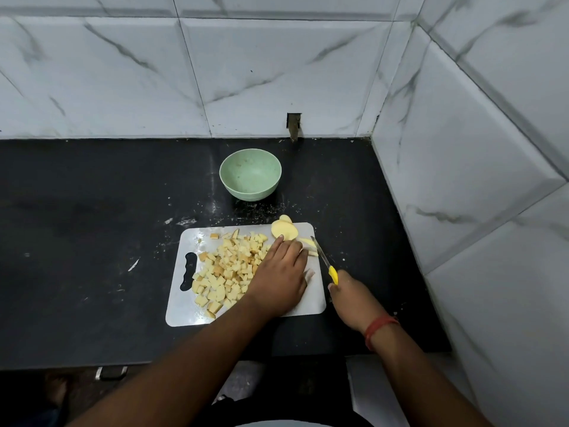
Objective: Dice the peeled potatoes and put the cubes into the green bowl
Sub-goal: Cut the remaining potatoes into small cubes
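Pale-yellow, wet-looking peeled potato slices at white plastic board's far right corner, likely firm but slippery: left hand flat-fingered on them, right hand gripping yellow-handled knife, empty green bowl beyond.

On the black tabletop a white cutting board carries a heap of potato cubes. The left hand lies flat beside potato slices. The right hand grips a yellow-handled knife. Behind the board stands the green bowl.
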Demonstrator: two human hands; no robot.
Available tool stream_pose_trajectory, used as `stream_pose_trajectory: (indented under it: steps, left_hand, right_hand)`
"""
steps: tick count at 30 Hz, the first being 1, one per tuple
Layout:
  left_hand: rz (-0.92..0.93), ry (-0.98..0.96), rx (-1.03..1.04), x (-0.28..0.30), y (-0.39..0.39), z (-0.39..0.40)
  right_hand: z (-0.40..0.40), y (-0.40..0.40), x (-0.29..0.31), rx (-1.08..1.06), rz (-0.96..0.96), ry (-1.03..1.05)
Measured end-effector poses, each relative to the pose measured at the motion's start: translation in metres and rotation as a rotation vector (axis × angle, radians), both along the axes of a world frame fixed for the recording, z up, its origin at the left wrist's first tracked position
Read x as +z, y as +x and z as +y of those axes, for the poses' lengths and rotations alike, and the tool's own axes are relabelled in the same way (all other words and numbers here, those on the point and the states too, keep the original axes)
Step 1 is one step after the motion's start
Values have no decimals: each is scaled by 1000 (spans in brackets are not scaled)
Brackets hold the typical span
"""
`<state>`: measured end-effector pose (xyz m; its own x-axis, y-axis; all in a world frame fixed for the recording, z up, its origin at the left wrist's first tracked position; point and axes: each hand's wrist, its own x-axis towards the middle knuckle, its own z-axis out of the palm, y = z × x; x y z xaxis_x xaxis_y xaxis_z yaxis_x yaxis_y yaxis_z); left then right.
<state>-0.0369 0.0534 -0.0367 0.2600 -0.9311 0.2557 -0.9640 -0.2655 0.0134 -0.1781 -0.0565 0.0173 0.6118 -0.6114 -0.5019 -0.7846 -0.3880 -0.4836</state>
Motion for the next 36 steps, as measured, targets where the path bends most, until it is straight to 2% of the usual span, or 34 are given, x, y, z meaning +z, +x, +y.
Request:
stream_pose_trajectory:
  steps: [6, 10, 18, 25, 36]
  left_hand:
    - [35, -130, -19, 7, -2, 13]
    - [-1, -74, -54, -5, -6, 29]
    - [-37, -7, -126, -10, -8, 24]
    - [13, 64, -107, -7, -11, 26]
    - [-13, -26, -97, -13, -13, 26]
  right_hand:
    - [12, -17, 10, 88, 16, -46]
    - [25, -32, 3, 178, 131, -51]
    - [34, -15, -7, 127, 178, -83]
    - [38, -24, -2, 88, 104, -100]
    - [41, -27, 1, 67, 116, -128]
